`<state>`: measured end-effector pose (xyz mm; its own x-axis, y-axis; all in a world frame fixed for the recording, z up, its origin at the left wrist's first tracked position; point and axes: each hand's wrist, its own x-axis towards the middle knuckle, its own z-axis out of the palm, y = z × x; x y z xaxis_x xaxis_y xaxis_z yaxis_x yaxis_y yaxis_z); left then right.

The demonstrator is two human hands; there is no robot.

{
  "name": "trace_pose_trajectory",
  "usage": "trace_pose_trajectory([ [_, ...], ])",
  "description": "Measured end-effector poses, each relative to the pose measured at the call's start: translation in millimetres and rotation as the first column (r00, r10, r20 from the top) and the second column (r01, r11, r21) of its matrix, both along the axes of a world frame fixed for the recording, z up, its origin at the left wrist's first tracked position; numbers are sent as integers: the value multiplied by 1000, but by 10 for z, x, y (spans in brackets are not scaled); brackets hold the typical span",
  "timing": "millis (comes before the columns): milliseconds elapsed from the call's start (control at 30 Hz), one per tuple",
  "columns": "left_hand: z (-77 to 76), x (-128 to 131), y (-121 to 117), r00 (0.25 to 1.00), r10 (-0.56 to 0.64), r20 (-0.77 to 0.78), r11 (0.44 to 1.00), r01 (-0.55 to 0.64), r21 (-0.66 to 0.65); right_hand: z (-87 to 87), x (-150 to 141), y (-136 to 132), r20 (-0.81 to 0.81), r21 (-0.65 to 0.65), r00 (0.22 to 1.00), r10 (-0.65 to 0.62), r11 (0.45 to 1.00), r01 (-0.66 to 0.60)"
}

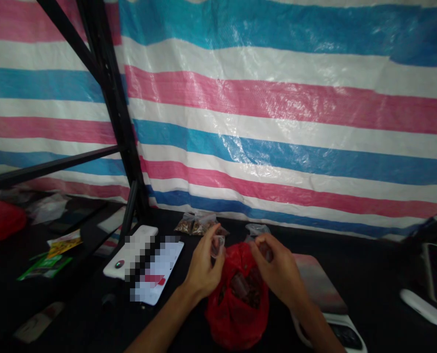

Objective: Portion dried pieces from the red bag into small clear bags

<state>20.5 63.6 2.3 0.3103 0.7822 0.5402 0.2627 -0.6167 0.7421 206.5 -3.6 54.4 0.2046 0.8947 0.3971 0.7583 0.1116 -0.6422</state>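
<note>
An open red plastic bag (pixel 236 318) full of small brown pieces (pixel 253 294) stands between my hands. A clear plastic cup (pixel 240 286) seems to lie on the pieces inside it. My left hand (pixel 206 264) is at the bag's upper left, its thumb and fingers closed on a small clear plastic bag (pixel 217 246). Across the opening, my right hand (pixel 277 267) has its fingers curled together near the red rim. Something see-through shows by those fingers, too blurred to name.
Small filled clear bags (pixel 200 224) lie behind, beside a clear plastic bag (pixel 258 229). Two phone-like devices, one white (pixel 148 235), one lit (pixel 159 272), lie left. A scale-like device (pixel 319 284) sits right, beyond it a white case (pixel 422 307). A black metal frame (pixel 111 93) rises left.
</note>
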Motion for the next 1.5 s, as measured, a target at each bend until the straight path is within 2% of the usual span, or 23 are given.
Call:
trace_pose_trajectory([
  [100, 40, -12, -3, 998, 56, 15, 992, -54, -116, -46, 75, -39, 148, -239, 981, 122, 967, -84],
  [167, 70, -17, 3, 998, 53, -38, 987, -58, -152, -73, 57, -63, 251, -346, 951, 180, 934, -85],
  [267, 84, -11, 13, 984, -5, -178, 986, -24, -164, -92, -1, -73, 362, -419, 907, 213, 907, -46],
  [367, 48, 7, 17, 956, -67, -287, 982, 13, -187, -93, -20, -60, 386, -469, 890, 242, 883, -37],
  [467, 15, 31, 18, 938, -131, -321, 960, 38, -278, -74, 6, -54, 365, -449, 905, 217, 893, -33],
  [533, 18, 48, 25, 951, -145, -273, 942, 48, -331, -49, 17, -62, 312, -388, 931, 190, 920, -57],
  [600, 34, 64, 40, 977, -122, -177, 930, 49, -365, -18, 8, -80, 222, -325, 947, 232, 933, -153],
  [667, 48, 76, 60, 994, -87, -66, 915, 54, -400, 12, -20, -106, 150, -295, 938, 313, 920, -259],
  [733, 49, 82, 81, 998, -60, 23, 904, 64, -422, 37, -50, -130, 125, -305, 924, 362, 900, -311],
  [900, 10, 81, 129, 994, -27, 104, 926, 64, -372, 60, -74, -177, 122, -334, 924, 363, 892, -306],
  [1033, 6, 83, 148, 987, 53, 149, 943, -1, -332, -4, -73, -186, 192, -397, 916, 352, 882, -256],
  [1167, 54, 69, 119, 996, 47, 71, 946, -21, -323, -93, -55, -134, 274, -401, 905, 326, 894, -201],
  [1300, 127, 7, 54, 988, 43, -150, 928, -95, -361, -130, 6, -64, 356, -337, 898, 260, 931, -137],
  [1400, 182, -71, 4, 961, 6, -276, 903, -124, -412, -126, 63, -39, 398, -384, 873, 281, 915, -120],
  [1500, 229, -146, -45, 957, -65, -282, 888, -74, -455, -115, 113, -41, 435, -434, 846, 309, 895, -103],
])
